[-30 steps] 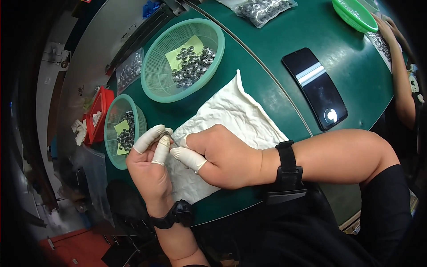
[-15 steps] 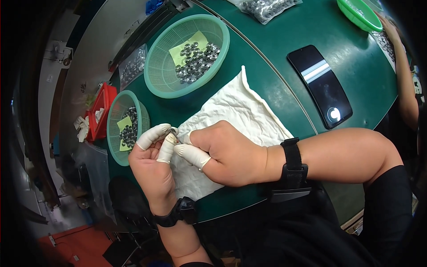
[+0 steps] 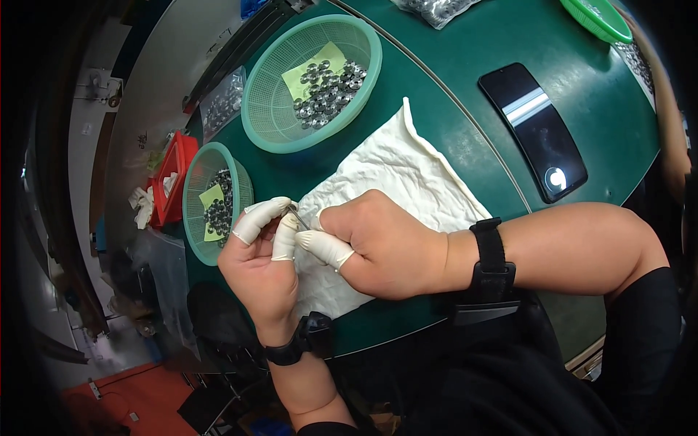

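My left hand (image 3: 262,272), with white finger cots on thumb and forefinger, pinches a small dark metal part (image 3: 292,208). It is mostly hidden by the fingertips. My right hand (image 3: 389,247), also in finger cots, is closed round a thin metal tool (image 3: 300,220); its tip meets the part between the left fingertips. The tool's exact kind cannot be made out. Both hands are above a crumpled white cloth (image 3: 407,163) spread on the green table.
Beyond the cloth stands a large pale green basket (image 3: 254,94) of round metal parts (image 3: 327,98); a smaller green basket (image 3: 193,218) of them is at left. A red bin (image 3: 171,182) is beside it. A phone (image 3: 534,131) lies at right, near another person's arm (image 3: 665,109).
The view has shifted a little, moving the table's contents to the right and slightly up. My hands keep the same grips, and more of the thin tool shows between them.
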The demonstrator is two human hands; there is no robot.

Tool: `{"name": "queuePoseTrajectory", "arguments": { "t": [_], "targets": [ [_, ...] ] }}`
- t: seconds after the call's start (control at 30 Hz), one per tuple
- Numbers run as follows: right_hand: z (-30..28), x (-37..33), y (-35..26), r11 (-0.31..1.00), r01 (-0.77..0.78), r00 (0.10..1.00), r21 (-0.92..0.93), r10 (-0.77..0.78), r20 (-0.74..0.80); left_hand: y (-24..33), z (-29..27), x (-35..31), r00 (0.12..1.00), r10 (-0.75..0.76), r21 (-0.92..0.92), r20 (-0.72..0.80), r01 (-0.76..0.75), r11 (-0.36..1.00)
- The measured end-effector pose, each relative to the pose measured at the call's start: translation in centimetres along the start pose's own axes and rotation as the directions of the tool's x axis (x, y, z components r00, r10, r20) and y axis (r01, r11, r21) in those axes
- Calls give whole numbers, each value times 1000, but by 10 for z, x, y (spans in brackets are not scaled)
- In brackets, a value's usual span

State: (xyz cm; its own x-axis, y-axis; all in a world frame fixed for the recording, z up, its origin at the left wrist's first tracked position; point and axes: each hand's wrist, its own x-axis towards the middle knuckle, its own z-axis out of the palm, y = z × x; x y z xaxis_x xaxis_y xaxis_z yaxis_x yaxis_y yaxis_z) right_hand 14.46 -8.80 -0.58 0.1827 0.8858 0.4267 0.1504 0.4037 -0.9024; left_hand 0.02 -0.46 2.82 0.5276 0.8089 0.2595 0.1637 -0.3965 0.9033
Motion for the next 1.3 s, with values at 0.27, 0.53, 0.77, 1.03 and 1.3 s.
{"name": "queuePoseTrajectory", "arguments": {
  "t": [0.27, 0.53, 0.77, 1.03, 1.3],
  "targets": [
    [2, 0, 4, 1000, 20, 1000, -11, -20, -18, -6, 0, 2, 999, -51, -79, 18, 52, 996],
    [1, -2, 3, 996, -5, 1000, -87, 6, 9, -4, 0, 2, 999, -26, -3, 33, 26, 1000],
    [2, 0, 1, 997, 17, 1000, 70, -17, -5, -6, -3, 1, 997, -75, -288, -16, 67, 955],
    [3, 1, 1, 986, -9, 1000, 169, 11, -10, -1, 1, 0, 997, -64, -218, -50, 51, 975],
    [3, -3, 5, 990, 14, 1000, -142, -13, 10, 0, -4, 1, 999, -36, 107, 6, 35, 994]
  ]
}}
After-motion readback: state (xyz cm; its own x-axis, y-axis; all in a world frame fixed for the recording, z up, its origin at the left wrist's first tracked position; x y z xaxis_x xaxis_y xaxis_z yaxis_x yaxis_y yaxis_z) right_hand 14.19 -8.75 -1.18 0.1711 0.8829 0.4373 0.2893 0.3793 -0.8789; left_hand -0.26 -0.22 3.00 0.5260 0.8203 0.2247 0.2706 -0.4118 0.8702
